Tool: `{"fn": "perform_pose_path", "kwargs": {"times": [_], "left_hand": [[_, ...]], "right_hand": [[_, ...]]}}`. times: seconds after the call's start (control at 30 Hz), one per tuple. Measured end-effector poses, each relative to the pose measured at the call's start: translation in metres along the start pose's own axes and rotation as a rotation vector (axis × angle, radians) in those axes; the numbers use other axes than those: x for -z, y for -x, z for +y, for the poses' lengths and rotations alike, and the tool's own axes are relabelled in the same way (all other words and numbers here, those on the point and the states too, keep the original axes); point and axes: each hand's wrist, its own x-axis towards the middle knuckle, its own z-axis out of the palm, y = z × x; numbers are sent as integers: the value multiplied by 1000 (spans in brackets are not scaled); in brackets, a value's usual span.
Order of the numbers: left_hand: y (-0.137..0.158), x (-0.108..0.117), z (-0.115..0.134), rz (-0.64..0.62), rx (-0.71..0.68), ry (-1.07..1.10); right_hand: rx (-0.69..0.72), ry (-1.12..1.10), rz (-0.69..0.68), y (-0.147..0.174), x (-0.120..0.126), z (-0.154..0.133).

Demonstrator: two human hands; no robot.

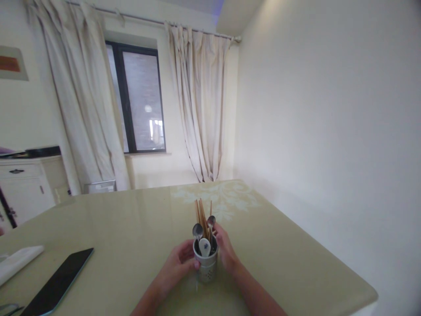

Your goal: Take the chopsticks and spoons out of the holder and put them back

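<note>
Two hands meet at a grey cup [207, 268], which is upright at the near part of a pale green bench [131, 228], low in the middle of our view. We see the left hand [180, 261] with its fingers curled against the cup's near left side, the thumb pressed to its front. The right hand [225, 245] is at the cup's far right side; its fingertips are partly hidden behind a spoon, so we cannot tell how tightly they are bent or whether they grip anything. Inside the cup we make out wooden chopsticks [200, 215], two metal spoons [198, 230] and a white spoon [204, 248] with a small blue mark.

The bench has a glossy top, and a white leafy pattern [226, 196] spreads over its far right part. To our left lie a dark tablet [59, 281] and, just beyond it, a white object [20, 264] cut off by the edge of our view.

Around us the room is pale. A plain wall [322, 131] rises along the bench's right side. Ahead, cream curtains [204, 92] hang from a rod [141, 18] on both sides of a dark-framed window [143, 96]. At far left we find a white cabinet [24, 182] with dark handles, and a dark flat object [42, 152] on top.
</note>
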Motion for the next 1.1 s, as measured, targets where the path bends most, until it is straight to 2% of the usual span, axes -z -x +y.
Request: {"fn": "perform_pose_path", "kwargs": {"times": [0.1,0.17,0.27,0.4,0.6,0.73,0.83,1.03,1.1], "left_hand": [[1,-1,3,-14,1,-21],[1,-2,4,-4,-3,-59],[2,-3,2,105,15,-141],[5,-2,-1,269,56,-238],[13,-4,7,307,48,-374],[13,-4,6,330,16,-398],[12,-3,3,339,3,-390],[13,-2,2,368,12,-371],[13,-2,2,373,15,-360]], "right_hand": [[47,12,-111,14,4,1],[27,128,-96,25,7,8],[-20,294,17,35,13,23],[6,383,195,31,29,38],[13,462,421,6,84,44],[-19,494,473,-5,126,49],[-33,516,487,-9,144,56],[-52,532,473,-5,151,67],[-21,629,535,-2,150,63]]}}
